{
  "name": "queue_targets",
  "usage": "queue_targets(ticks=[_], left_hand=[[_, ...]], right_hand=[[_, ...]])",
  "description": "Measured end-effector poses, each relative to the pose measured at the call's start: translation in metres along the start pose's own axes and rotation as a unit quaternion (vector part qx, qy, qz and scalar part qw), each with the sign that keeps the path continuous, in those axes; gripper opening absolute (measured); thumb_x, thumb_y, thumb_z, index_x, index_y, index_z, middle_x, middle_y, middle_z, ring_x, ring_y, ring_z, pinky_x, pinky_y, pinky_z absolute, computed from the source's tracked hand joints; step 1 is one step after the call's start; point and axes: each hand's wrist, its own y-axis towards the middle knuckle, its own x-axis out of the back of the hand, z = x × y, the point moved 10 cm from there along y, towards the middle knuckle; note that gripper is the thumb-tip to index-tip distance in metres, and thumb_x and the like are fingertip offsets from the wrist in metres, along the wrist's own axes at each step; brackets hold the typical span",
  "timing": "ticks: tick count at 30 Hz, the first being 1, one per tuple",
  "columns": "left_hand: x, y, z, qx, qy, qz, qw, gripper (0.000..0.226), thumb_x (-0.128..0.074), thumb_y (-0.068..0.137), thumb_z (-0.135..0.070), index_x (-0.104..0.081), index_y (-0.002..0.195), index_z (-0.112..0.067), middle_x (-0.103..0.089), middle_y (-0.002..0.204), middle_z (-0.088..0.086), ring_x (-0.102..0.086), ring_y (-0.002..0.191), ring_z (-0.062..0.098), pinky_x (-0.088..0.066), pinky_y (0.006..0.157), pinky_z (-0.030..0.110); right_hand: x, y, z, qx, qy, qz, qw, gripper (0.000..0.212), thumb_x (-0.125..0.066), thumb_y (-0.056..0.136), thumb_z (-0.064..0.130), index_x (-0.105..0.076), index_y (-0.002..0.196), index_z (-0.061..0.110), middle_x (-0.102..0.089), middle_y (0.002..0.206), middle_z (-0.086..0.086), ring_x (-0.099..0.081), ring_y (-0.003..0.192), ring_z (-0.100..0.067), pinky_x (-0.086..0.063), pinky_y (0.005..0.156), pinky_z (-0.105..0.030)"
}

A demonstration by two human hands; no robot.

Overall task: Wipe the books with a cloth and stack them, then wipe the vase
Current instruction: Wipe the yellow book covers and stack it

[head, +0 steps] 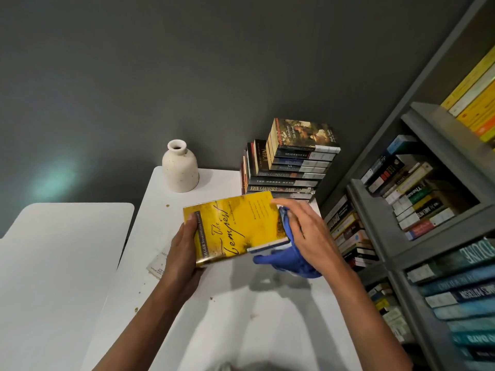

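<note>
My left hand (184, 253) grips a yellow paperback (238, 226) by its spine, holding it above the white table (227, 303). At the book's right edge my right hand (305, 231) holds a blue cloth (289, 259), its fingers stretched over the cloth. A tall stack of paperbacks (289, 167) stands at the table's far right corner, with a few more books upright against its left side. A cream speckled vase (180, 168) stands upright at the far edge, left of the stack.
Another book (158, 265) lies flat on the table, partly hidden under my left wrist. A second white table (53, 263) sits to the left across a narrow gap. Grey shelves full of books (417, 204) line the right side. A dark wall stands behind.
</note>
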Motion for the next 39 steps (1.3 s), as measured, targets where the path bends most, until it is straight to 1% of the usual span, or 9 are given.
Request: queue_targets(ticks=[4,10,16,19,23,29,33,37,39], left_hand=[[0.011,0.007,0.002,0.05,-0.005,-0.023,0.998,0.046,-0.044,0.1,-0.044,-0.056,0.126,-0.009,-0.071,0.098,0.017,-0.067,0.054,0.021,-0.047,0.038,0.022],[0.008,0.008,0.006,0.049,-0.045,-0.074,0.995,0.039,-0.039,0.103,-0.037,-0.047,0.133,-0.015,-0.064,0.123,0.016,-0.066,0.083,0.028,-0.053,0.044,0.027],[-0.011,0.006,0.007,0.061,-0.062,-0.081,0.993,0.034,-0.037,0.105,-0.026,-0.045,0.134,-0.01,-0.064,0.121,0.018,-0.068,0.08,0.025,-0.054,0.044,0.028],[-0.012,0.003,0.006,0.078,-0.075,-0.075,0.991,0.029,-0.035,0.105,-0.023,-0.049,0.127,-0.01,-0.066,0.097,0.014,-0.068,0.06,0.021,-0.051,0.039,0.025],[-0.008,-0.006,0.006,0.117,-0.074,-0.069,0.988,0.03,-0.037,0.105,-0.019,-0.048,0.129,-0.007,-0.066,0.08,0.016,-0.065,0.043,0.021,-0.048,0.033,0.028],[-0.006,-0.015,0.01,0.215,-0.087,-0.051,0.971,0.026,-0.036,0.105,-0.015,-0.051,0.098,0.005,-0.062,0.09,0.022,-0.067,0.063,0.037,-0.051,0.034,0.042],[-0.007,-0.02,0.011,0.236,-0.102,-0.019,0.966,0.034,-0.037,0.104,-0.014,-0.043,0.128,0.009,-0.053,0.121,0.029,-0.061,0.093,0.044,-0.056,0.05,0.055],[-0.004,-0.022,0.006,0.192,0.071,0.004,0.979,0.066,-0.041,0.096,-0.057,-0.035,0.148,-0.017,-0.049,0.13,0.023,-0.058,0.097,0.037,-0.057,0.071,0.057],[-0.002,-0.019,-0.026,0.052,0.247,-0.041,0.967,0.118,-0.025,0.057,-0.099,-0.019,0.153,-0.031,-0.034,0.152,0.01,-0.045,0.125,0.034,-0.043,0.103,0.053]], right_hand=[[-0.012,-0.009,0.006,0.02,-0.084,0.126,0.988,0.065,-0.035,0.095,0.008,-0.031,0.135,0.058,-0.034,0.091,0.011,-0.05,0.07,-0.02,-0.049,0.067,-0.041],[0.032,-0.017,0.023,-0.014,0.058,-0.209,0.976,0.02,-0.044,0.098,0.011,-0.047,0.116,0.018,-0.055,0.108,0.001,-0.056,0.091,-0.01,-0.048,0.076,-0.026],[-0.015,-0.013,0.073,0.048,0.004,-0.216,0.975,0.006,-0.049,0.098,0.021,-0.048,0.098,0.015,-0.048,0.093,-0.003,-0.053,0.067,-0.014,-0.047,0.049,-0.035],[-0.024,-0.019,0.09,0.128,-0.053,-0.185,0.973,0.007,-0.047,0.098,0.027,-0.046,0.1,0.02,-0.052,0.091,-0.005,-0.057,0.062,-0.018,-0.048,0.043,-0.032],[0.027,-0.007,0.044,0.049,-0.046,-0.271,0.96,0.016,-0.046,0.098,0.032,-0.054,0.103,0.02,-0.05,0.097,-0.006,-0.054,0.069,-0.013,-0.052,0.047,-0.034],[0.008,-0.001,0.049,0.118,-0.053,-0.083,0.988,0.051,-0.062,0.073,0.067,-0.069,0.107,0.03,-0.05,0.115,0.006,-0.06,0.086,-0.012,-0.051,0.066,-0.024],[0.012,0.007,0.039,0.109,-0.025,-0.046,0.993,0.027,-0.059,0.079,0.047,-0.07,0.096,0.028,-0.052,0.108,0.012,-0.062,0.082,-0.014,-0.052,0.068,-0.03],[0.025,0.017,0.021,0.066,0.077,-0.022,0.995,0.024,-0.075,0.074,0.037,-0.073,0.094,0.024,-0.056,0.101,0.009,-0.056,0.094,-0.002,-0.042,0.082,-0.017],[0.029,0.02,0.012,0.046,0.099,-0.005,0.994,0.023,-0.08,0.072,0.021,-0.072,0.094,0.023,-0.058,0.099,0.009,-0.056,0.094,-0.001,-0.04,0.085,-0.014]])
